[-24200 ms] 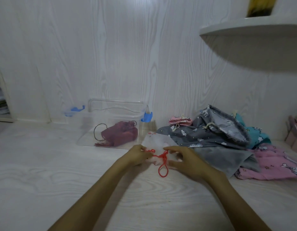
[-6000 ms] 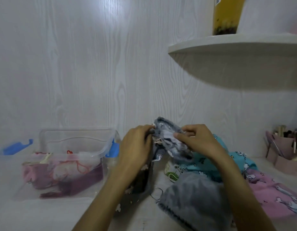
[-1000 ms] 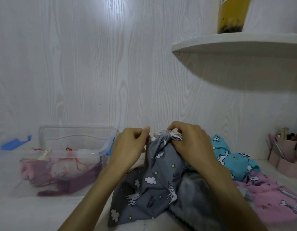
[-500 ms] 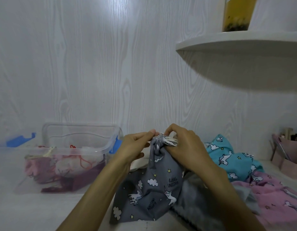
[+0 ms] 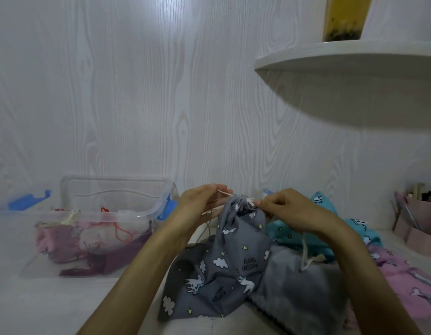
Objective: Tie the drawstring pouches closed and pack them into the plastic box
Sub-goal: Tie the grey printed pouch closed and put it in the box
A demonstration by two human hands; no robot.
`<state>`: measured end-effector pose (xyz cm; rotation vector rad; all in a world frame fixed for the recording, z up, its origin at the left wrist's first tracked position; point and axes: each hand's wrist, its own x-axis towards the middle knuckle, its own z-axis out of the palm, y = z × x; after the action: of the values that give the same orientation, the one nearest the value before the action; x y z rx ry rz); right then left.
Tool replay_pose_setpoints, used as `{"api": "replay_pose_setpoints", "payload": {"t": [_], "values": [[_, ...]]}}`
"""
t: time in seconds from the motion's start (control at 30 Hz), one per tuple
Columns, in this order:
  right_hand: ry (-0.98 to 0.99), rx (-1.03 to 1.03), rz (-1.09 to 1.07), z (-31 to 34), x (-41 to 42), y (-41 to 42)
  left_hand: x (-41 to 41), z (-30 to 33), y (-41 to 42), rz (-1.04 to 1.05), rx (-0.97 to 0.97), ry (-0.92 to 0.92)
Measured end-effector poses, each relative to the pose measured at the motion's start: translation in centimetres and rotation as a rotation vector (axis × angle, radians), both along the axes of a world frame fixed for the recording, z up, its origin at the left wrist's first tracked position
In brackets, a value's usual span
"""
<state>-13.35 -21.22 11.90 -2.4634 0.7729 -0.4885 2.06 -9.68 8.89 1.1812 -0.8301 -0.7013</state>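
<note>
1. Two hands meet at the gathered neck of a grey unicorn-print pouch [image 5: 236, 252]; the left hand [image 5: 197, 209] pinches one pale cord end [image 5: 224, 192] between thumb and fingertips, drawn out to its own side of the neck.
2. Right hand [image 5: 284, 209] has its fingers curled in on the other side, pinching the cord right at the puckered opening, and a loose knotted cord tail [image 5: 306, 259] hangs below that wrist.
3. Below the grip the pouch's body sags down onto the white table [image 5: 52, 303], its lower edge spread flat.
4. Under the right forearm lies a plain grey fleecy pouch [image 5: 299, 286], touching the held one.
5. Just past the right hand sits a turquoise printed pouch [image 5: 325, 209], with pink printed fabric [image 5: 403, 274] beside it, further out to the right.
6. Out beyond the left hand stands the clear plastic box [image 5: 146, 213], blue latches on its ends, already holding pink, white and maroon pouches with a red cord showing.
7. Farthest back and high above the right hand, a white shelf [image 5: 342, 61] carries a yellow cup [image 5: 345, 18].
</note>
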Motion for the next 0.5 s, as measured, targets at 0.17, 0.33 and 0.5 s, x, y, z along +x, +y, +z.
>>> {"api": "replay_pose_setpoints", "payload": {"t": [0.17,0.33,0.5], "values": [[-0.044,0.057,0.036,0.6,-1.2,-0.3,-0.6,-0.5,-0.3,0.029,0.093,-0.473],[-0.097,0.045,-0.054,0.8,-2.3,-1.2,-1.0,-0.9,-0.5,0.048,0.137,-0.468],[-0.219,0.107,-0.011,0.9,-1.9,-1.0,-1.3,-0.4,0.0,0.033,0.216,-0.402]]}}
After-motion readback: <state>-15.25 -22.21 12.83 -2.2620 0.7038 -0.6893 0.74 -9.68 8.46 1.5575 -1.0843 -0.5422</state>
